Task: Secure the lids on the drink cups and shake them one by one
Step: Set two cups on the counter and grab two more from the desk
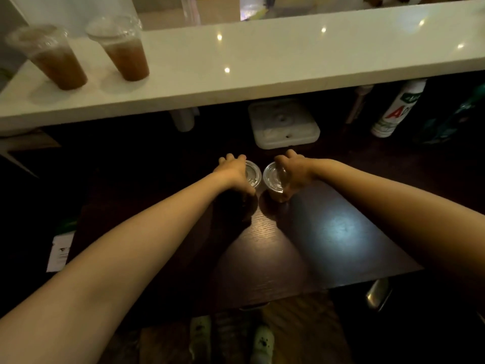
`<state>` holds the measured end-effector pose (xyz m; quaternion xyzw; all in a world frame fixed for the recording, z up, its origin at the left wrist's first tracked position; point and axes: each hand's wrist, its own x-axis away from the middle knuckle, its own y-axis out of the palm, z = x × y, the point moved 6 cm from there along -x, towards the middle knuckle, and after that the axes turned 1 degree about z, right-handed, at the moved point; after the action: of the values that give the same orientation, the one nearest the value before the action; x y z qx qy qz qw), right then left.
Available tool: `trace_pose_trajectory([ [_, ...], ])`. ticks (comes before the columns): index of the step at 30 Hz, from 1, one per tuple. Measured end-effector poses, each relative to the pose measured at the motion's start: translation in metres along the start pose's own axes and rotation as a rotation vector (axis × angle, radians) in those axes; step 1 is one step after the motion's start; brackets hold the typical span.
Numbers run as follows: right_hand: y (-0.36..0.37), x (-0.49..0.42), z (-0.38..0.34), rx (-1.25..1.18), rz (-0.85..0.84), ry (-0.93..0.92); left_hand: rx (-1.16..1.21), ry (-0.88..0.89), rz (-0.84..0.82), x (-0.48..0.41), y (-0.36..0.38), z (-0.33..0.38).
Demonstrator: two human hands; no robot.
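Left hand (233,171) grips the left cup (254,175), fingers curled round its lid rim. Right hand (294,172) grips the right cup (270,179) likewise; lid seating is unclear in dim light. Both cups stand side by side on the dark table (328,232) at 12 o'clock. Two filled cups (123,52) stand on the white counter (262,61) at 10 o'clock.
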<state>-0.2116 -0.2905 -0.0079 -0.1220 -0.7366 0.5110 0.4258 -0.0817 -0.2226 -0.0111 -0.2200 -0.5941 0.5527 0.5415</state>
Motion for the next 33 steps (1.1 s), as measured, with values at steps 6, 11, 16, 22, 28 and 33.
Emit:
trace_pose_trajectory([
  [6,-0.054,0.019,-0.011,0.065,-0.021,-0.075,0.003,0.040,-0.105,0.017,-0.054,0.002],
  [11,-0.138,0.050,-0.024,-0.139,-0.171,-0.157,-0.110,0.129,-0.171,0.049,-0.137,0.007],
  [16,-0.228,0.065,-0.045,-0.290,-0.132,-0.193,-0.080,0.134,-0.124,0.066,-0.225,0.004],
  [22,-0.301,0.050,-0.071,-0.371,-0.053,-0.180,0.041,0.100,-0.058,0.058,-0.304,-0.015],
  [28,-0.320,-0.001,-0.078,-0.391,0.035,-0.141,0.041,0.040,-0.015,0.022,-0.323,-0.036],
  [33,-0.306,-0.044,-0.075,-0.410,0.026,-0.104,0.036,0.005,-0.003,-0.011,-0.310,-0.052],
])
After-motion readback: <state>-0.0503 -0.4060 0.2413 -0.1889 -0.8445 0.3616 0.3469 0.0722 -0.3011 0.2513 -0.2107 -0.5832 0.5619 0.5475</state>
